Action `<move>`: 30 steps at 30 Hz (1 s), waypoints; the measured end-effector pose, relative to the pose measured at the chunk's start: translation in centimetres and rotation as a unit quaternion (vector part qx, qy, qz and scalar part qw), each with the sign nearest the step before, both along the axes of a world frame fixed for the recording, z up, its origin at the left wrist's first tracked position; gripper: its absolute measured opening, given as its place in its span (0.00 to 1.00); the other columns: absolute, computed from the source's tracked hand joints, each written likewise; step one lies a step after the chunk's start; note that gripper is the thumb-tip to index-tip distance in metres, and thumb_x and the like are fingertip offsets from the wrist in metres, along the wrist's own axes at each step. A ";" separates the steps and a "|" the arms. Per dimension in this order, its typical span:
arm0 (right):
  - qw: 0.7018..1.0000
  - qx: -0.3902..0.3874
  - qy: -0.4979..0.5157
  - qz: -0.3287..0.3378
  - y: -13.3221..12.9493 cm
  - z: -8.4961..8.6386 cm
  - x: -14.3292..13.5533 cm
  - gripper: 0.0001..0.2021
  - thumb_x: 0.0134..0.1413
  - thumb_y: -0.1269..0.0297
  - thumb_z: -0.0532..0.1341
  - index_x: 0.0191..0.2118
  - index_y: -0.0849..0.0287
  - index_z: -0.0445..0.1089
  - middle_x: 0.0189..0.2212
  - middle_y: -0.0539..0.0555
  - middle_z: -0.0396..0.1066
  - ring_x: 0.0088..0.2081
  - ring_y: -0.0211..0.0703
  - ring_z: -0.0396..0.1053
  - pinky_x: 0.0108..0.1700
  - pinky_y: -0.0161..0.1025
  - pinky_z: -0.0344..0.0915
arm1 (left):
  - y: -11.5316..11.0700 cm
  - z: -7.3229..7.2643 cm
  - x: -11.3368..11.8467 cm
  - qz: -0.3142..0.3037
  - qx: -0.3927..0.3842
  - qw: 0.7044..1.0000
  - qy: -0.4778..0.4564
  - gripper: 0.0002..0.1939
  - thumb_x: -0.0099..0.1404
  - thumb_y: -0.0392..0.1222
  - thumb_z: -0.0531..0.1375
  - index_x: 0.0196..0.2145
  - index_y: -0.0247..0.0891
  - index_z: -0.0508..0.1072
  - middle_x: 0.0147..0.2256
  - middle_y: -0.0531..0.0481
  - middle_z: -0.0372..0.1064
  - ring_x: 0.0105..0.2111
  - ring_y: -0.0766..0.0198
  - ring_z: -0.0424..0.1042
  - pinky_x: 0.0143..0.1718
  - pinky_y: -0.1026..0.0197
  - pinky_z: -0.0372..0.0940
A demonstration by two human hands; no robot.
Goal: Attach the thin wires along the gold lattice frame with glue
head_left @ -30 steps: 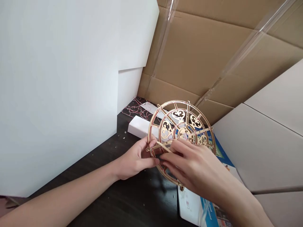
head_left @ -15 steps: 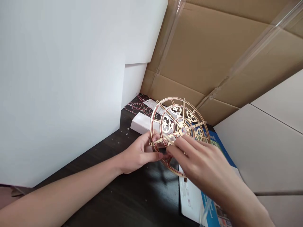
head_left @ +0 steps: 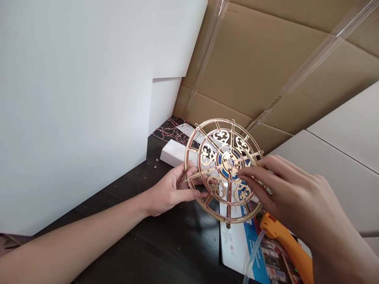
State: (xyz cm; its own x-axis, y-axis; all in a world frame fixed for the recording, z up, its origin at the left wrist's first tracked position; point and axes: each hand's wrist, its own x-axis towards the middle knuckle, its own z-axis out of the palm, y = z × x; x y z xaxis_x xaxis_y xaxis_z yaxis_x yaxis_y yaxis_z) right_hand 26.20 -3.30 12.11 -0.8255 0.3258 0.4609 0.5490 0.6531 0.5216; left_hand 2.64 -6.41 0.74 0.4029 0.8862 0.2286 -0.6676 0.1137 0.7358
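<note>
My left hand (head_left: 174,191) is closed on the left rim of a round, gold openwork wheel frame (head_left: 207,171), holding it tilted above the dark table. Thin red wires run along the frame's rings and spokes, and cut-out ornaments sit between them. In front of the frame's right side is my right hand (head_left: 284,189), its fingers pinching a pale thin stick (head_left: 250,157). Its fingertips are close to the hub; whether they touch a wire there I cannot tell. Below the right hand lies an orange glue gun (head_left: 284,240) with a translucent glue stick (head_left: 254,258) sticking out.
Behind the frame a white box (head_left: 173,153) lies on the dark table (head_left: 166,244), near a tangle of red wires (head_left: 166,132). A printed blue-and-white sheet (head_left: 232,244) lies under the glue gun. White panels (head_left: 89,98) and cardboard (head_left: 251,59) enclose the space.
My right hand has moved right, from the frame's lower left spoke to beside its hub, with the stick. More of the frame and the glue gun now show. The left hand keeps its hold.
</note>
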 end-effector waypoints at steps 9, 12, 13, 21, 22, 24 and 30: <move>0.994 -0.079 0.066 0.020 -1.6 -1.0 0.6 0.04 0.67 0.64 0.62 0.42 0.56 0.73 0.33 0.52 0.71 0.31 0.38 0.69 0.28 0.36 0.59 | -0.2 0.5 -0.1 0.033 -0.009 0.999 -0.025 0.18 0.63 0.25 0.65 0.34 0.42 0.58 0.43 0.52 0.71 0.54 0.60 0.72 0.59 0.45 0.68; 0.996 -0.071 0.052 0.006 -2.4 -2.3 0.1 0.05 0.66 0.62 0.62 0.41 0.58 0.73 0.33 0.53 0.71 0.32 0.40 0.70 0.28 0.36 0.59 | -0.2 0.8 0.0 0.042 -0.026 0.999 -0.021 0.19 0.63 0.26 0.65 0.34 0.42 0.58 0.43 0.52 0.73 0.50 0.62 0.74 0.61 0.45 0.65; 0.997 -0.063 0.045 0.000 -2.6 -2.7 -0.2 0.06 0.66 0.61 0.62 0.41 0.58 0.72 0.33 0.53 0.71 0.32 0.41 0.70 0.28 0.37 0.58 | -0.2 0.8 0.0 0.046 -0.030 0.998 -0.020 0.19 0.63 0.26 0.65 0.34 0.42 0.58 0.43 0.53 0.74 0.49 0.62 0.75 0.61 0.45 0.65; 0.997 -0.016 -0.053 -0.051 -2.2 -2.9 -2.6 0.13 0.71 0.64 0.53 0.32 0.58 0.68 0.29 0.55 0.69 0.32 0.46 0.68 0.25 0.41 0.51 | -0.3 0.9 0.2 0.058 -0.026 0.998 -0.016 0.19 0.62 0.28 0.66 0.33 0.42 0.58 0.43 0.51 0.74 0.52 0.57 0.74 0.62 0.41 0.63; 0.997 -0.009 -0.057 -0.051 -2.1 -2.9 -2.8 0.13 0.70 0.65 0.53 0.32 0.58 0.67 0.28 0.55 0.68 0.32 0.46 0.68 0.25 0.41 0.50 | -0.3 0.9 0.3 0.061 -0.027 0.998 -0.017 0.19 0.62 0.28 0.67 0.33 0.42 0.58 0.43 0.51 0.74 0.51 0.57 0.74 0.61 0.42 0.64; 0.997 0.005 -0.059 -0.045 -2.1 -2.9 -2.9 0.13 0.69 0.67 0.55 0.30 0.58 0.67 0.27 0.54 0.67 0.31 0.46 0.68 0.25 0.41 0.49 | -0.2 0.8 0.3 0.068 -0.028 0.997 -0.021 0.20 0.61 0.27 0.67 0.33 0.42 0.57 0.43 0.52 0.73 0.51 0.58 0.74 0.60 0.44 0.65; 0.998 0.015 -0.052 -0.008 -2.4 -3.1 -2.2 0.13 0.62 0.81 0.58 0.30 0.59 0.72 0.25 0.51 0.69 0.30 0.43 0.65 0.27 0.42 0.50 | 0.2 0.6 0.1 0.080 -0.051 0.995 -0.022 0.22 0.60 0.27 0.68 0.33 0.42 0.56 0.40 0.54 0.72 0.48 0.60 0.76 0.52 0.53 0.69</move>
State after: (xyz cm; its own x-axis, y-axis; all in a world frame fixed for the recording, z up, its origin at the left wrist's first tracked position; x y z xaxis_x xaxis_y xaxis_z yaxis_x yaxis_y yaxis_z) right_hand 23.96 -5.71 9.01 -0.8647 0.3257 0.3823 0.5001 0.6281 0.5962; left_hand 2.70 -6.16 1.35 0.2456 0.9580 0.1484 -0.7141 0.0752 0.6960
